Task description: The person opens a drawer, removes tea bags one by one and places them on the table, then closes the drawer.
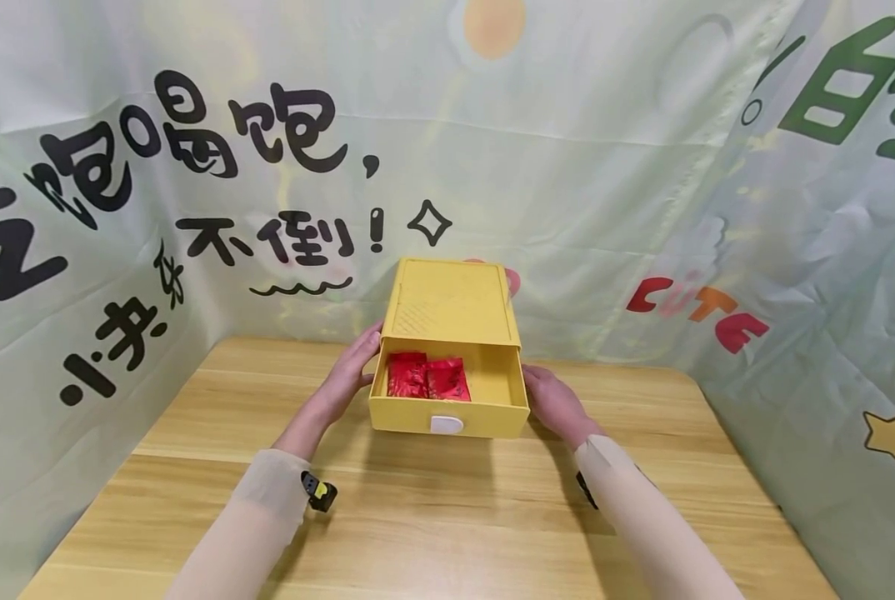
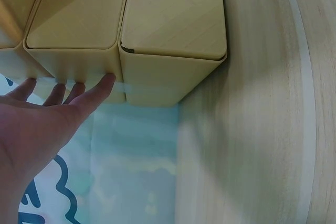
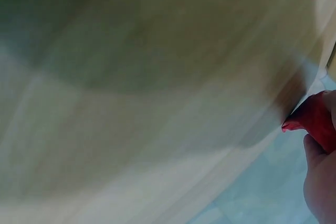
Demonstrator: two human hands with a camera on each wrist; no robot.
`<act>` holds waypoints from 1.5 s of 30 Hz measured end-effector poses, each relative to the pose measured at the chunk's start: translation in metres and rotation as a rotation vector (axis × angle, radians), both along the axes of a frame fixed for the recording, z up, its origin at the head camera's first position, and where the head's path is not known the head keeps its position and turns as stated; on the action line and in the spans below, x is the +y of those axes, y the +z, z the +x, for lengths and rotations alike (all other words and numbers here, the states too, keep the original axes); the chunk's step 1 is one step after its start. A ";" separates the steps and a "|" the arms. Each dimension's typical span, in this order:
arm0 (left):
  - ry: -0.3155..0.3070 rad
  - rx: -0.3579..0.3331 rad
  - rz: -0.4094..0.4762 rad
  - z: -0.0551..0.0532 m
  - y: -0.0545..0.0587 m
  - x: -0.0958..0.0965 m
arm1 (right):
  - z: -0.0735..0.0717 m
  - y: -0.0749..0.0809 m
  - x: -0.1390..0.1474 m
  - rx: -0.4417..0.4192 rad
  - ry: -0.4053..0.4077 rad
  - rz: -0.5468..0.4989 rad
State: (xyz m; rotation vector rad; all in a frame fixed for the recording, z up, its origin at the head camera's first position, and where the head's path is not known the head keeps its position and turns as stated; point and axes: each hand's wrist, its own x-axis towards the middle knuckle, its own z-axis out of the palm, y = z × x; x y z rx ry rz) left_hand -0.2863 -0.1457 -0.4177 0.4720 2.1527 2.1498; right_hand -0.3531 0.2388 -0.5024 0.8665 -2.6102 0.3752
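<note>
1. Fingers (image 2: 100, 88) of the left hand (image 1: 345, 379) lie fairly straight, tips against the side of the yellow, box-shaped plastic cabinet (image 1: 451, 300); I see them grasping nothing. I take this as a light brace, steadying the body.

2. That cabinet stands towards the back of the pale wood-grain table (image 1: 447, 533), near the printed cloth backdrop (image 1: 582, 192). Through the left wrist view I make out several tiers with rounded corners.

3. From its front juts the yellow rectangular plastic drawer (image 1: 410, 418), its inside open to my head view. Near its left wall lies a shiny red flat packet (image 1: 407, 375), with a second shiny red packet (image 1: 448, 380) just beside it. A white rounded tab (image 1: 447, 425) sits mid-front, presumably for pulling.

4. Beside the drawer's right wall is the right hand (image 1: 556, 404); its thumb and fingers pinch a crumpled shiny red pouch (image 3: 313, 118), outside the drawer. Such a pinch probably suits something small and soft. My right wrist view cuts the hand off, so I cannot tell how every finger curls.
</note>
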 end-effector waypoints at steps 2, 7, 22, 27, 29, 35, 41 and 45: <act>-0.002 0.000 0.002 0.000 0.000 0.000 | 0.000 0.000 0.000 -0.015 -0.001 0.010; -0.002 0.000 0.004 0.000 0.001 0.001 | 0.002 0.002 -0.001 -0.042 0.003 0.069; -0.010 0.006 -0.001 0.001 0.002 0.003 | 0.009 0.008 0.002 -0.227 -0.010 0.097; -0.015 0.004 0.005 0.001 0.002 0.003 | 0.012 0.009 0.004 -0.210 -0.003 0.090; -0.015 0.004 0.003 0.002 0.002 0.003 | 0.013 0.010 0.005 -0.193 0.000 0.083; -0.013 0.002 -0.001 0.002 0.002 0.001 | 0.020 0.018 0.009 -0.174 -0.024 0.066; -0.010 0.008 -0.005 0.001 0.001 -0.001 | 0.030 0.026 0.009 -0.090 -0.020 0.043; -0.009 0.007 -0.013 0.001 0.000 -0.001 | 0.037 0.030 0.010 -0.037 -0.027 0.061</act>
